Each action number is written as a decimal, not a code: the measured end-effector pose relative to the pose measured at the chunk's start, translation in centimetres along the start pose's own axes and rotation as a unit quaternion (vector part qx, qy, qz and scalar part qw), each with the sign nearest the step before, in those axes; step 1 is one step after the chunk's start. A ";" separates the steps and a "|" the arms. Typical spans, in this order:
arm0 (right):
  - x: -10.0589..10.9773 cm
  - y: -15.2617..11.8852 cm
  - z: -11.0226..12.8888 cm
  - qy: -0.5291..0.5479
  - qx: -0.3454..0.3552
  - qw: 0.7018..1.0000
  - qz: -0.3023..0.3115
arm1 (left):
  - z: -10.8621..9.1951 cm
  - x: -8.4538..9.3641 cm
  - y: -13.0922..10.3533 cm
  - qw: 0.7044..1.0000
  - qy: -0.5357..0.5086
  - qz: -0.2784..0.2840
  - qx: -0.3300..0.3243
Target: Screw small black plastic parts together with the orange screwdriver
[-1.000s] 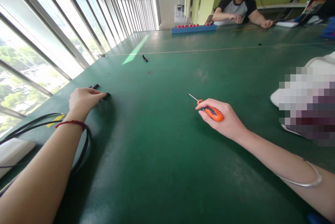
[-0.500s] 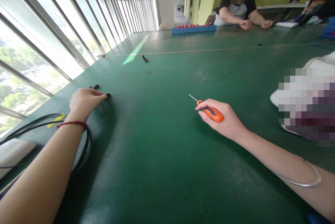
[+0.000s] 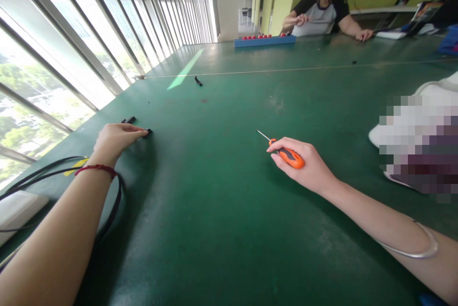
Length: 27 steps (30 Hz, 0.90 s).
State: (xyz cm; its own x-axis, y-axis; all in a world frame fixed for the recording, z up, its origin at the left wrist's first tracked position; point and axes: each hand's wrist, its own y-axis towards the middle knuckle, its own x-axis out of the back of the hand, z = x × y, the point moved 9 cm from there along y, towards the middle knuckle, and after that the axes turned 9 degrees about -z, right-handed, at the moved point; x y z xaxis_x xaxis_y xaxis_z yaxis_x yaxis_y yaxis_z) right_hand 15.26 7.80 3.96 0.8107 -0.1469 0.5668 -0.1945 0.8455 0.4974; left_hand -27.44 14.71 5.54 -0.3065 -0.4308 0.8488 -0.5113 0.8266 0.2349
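My left hand point(image 3: 119, 139) is over the left part of the green table point(image 3: 214, 191), its fingertips closed on a small black piece point(image 3: 149, 132). Just behind those fingers lies another black part point(image 3: 129, 120). On the right, my right hand point(image 3: 298, 160) grips a screwdriver point(image 3: 293, 158) with an orange and grey handle; its thin shaft points up and to the left, above the tabletop. A small black item point(image 3: 198, 81) lies farther back on the table.
Black cables point(image 3: 119, 196) and a white box point(image 3: 21, 210) are at the left edge, beside a railing point(image 3: 118, 25). A blue rack point(image 3: 265, 41) with red pieces stands at the back, near a seated person point(image 3: 322, 15). A white object point(image 3: 400, 129) is at the right.
The seated person across the table has raised one hand and shifted it to the left. My own hands have barely moved and keep their holds.
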 end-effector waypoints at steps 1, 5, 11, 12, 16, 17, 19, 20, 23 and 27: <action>0.0 0.0 0.0 -0.001 0.002 1.000 -0.001 | 0.3 -0.1 -0.1 1.000 -0.011 0.006 0.028; 0.1 0.0 0.2 -0.003 0.008 1.000 -0.006 | 0.5 -0.8 -0.6 0.991 -0.094 0.034 0.092; -0.1 -0.2 0.3 -0.028 0.014 1.000 -0.003 | 0.4 -1.3 -0.3 0.996 -0.064 0.033 0.052; 0.0 -0.2 0.4 -0.032 0.017 0.999 -0.008 | -0.2 -1.1 -0.3 0.998 -0.043 0.022 0.027; 0.4 -0.2 0.6 -0.021 0.024 0.999 -0.032 | -6.7 -1.1 -2.7 0.989 -0.095 0.001 -0.110; 0.5 -0.2 0.7 -0.015 0.023 0.999 -0.035 | -9.1 -1.5 -4.0 0.979 -0.149 0.012 -0.141; 0.7 -0.3 0.6 -0.002 0.014 0.999 -0.046 | -13.9 -3.1 -7.4 0.945 -0.258 0.068 -0.187; 1.0 -0.3 0.5 0.006 0.005 0.998 -0.058 | -16.2 -4.5 -9.3 0.921 -0.316 0.123 -0.194; 2.0 -0.5 -0.1 0.030 -0.029 0.992 -0.117 | -20.6 -8.9 -14.9 0.851 -0.425 0.262 -0.161; 2.6 -0.9 -0.4 0.043 -0.038 0.986 -0.157 | -21.9 -11.3 -18.3 0.830 -0.450 0.275 -0.179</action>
State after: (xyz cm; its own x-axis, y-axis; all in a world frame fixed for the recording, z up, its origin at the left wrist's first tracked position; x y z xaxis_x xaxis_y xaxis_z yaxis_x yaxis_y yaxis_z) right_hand 17.74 6.82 4.69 0.8683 -0.3663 0.3343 0.1125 0.8020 0.5867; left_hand 2.98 12.33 2.02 -0.9731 0.0853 0.2139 0.1273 0.9733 0.1909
